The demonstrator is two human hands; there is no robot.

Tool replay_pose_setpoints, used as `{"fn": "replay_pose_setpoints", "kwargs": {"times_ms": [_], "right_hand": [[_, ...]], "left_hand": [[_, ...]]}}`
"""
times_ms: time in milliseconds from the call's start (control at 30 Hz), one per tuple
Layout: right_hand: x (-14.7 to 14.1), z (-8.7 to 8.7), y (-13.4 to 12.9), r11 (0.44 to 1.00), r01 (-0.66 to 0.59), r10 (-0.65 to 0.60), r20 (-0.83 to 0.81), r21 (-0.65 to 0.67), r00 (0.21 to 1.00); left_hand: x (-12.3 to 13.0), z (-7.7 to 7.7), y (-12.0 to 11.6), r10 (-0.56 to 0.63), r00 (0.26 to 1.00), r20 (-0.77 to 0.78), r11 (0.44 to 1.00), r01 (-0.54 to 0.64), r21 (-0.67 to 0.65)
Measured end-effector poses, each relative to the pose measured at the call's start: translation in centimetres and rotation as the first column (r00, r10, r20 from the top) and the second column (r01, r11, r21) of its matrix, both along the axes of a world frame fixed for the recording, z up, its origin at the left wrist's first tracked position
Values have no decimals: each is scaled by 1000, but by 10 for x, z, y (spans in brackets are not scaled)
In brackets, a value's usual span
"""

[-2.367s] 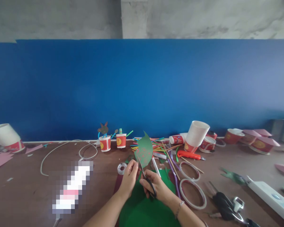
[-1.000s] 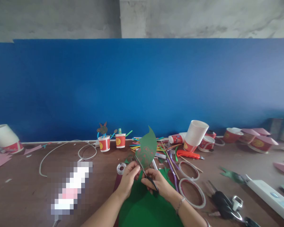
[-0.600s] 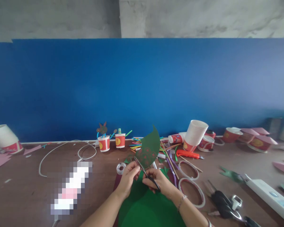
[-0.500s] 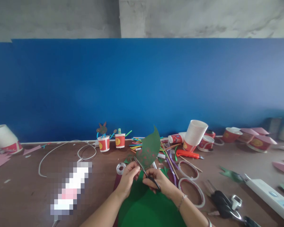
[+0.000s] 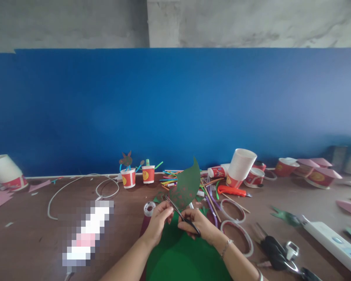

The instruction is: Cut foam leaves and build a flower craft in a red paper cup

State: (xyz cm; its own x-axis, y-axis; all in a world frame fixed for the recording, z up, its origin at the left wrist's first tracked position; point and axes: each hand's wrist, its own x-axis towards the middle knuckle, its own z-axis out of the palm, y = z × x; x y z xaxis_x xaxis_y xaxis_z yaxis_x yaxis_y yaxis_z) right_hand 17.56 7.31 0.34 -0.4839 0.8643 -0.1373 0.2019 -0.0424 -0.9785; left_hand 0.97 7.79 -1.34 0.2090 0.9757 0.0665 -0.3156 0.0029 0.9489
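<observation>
In my right hand [image 5: 194, 222] is a pair of black-handled scissors [image 5: 190, 224], its blades pointing up and left. Along those blades rises a piece of dark green paper [image 5: 185, 185] with reddish spots, curved to a pointed tip at the top. My left hand [image 5: 160, 219] pinches at the lower left of this paper, close to the blades; the exact grip is hidden behind the fingers. Under both wrists lies a larger bright green sheet [image 5: 187, 257], partly over a dark maroon one. A small tape roll [image 5: 149, 208] sits just left of my left hand.
Coloured sticks [image 5: 168, 180] lie behind the paper. Stacked paper cups [image 5: 241, 168], an orange utility knife [image 5: 232, 191] and tape rings [image 5: 236, 238] are on the right. Farther right are keys [image 5: 273, 251] and a white power strip [image 5: 333, 242]. Two decorated cups [image 5: 128, 178] stand back left.
The spotted green paper has tilted slightly to the right at its tip. My right hand and the scissors have shifted a little right; my left hand stays almost still.
</observation>
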Motion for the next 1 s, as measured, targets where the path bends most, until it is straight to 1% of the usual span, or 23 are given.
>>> {"fn": "replay_pose_setpoints", "kwargs": {"times_ms": [133, 333, 500, 600, 733, 900, 1000], "right_hand": [[0, 0, 0, 1000, 6, -6, 9, -5, 1000], [2, -3, 1, 1000, -31, 31, -1, -1, 1000], [3, -5, 4, 998, -64, 65, -31, 9, 997], [3, -6, 4, 998, -56, 57, -57, 13, 997], [3, -7, 2, 1000, -9, 8, 29, 24, 1000], [1, -8, -3, 995, 34, -48, 145, 94, 988], [0, -3, -5, 995, 52, -70, 215, 90, 974]], "left_hand": [[0, 1, 0, 1, 1000, 28, 1000, -2, 29], [1, 5, -3, -64, 994, 94, 998, 66, -19], [1, 8, -4, -72, 992, 104, 996, 78, -51], [2, 7, -5, -61, 991, 122, 995, 70, -66], [2, 7, -4, -27, 991, 127, 995, 39, -90], [3, 10, -3, 27, 993, 114, 992, -13, -122], [2, 7, -2, 51, 996, 72, 995, -45, -85]]}}
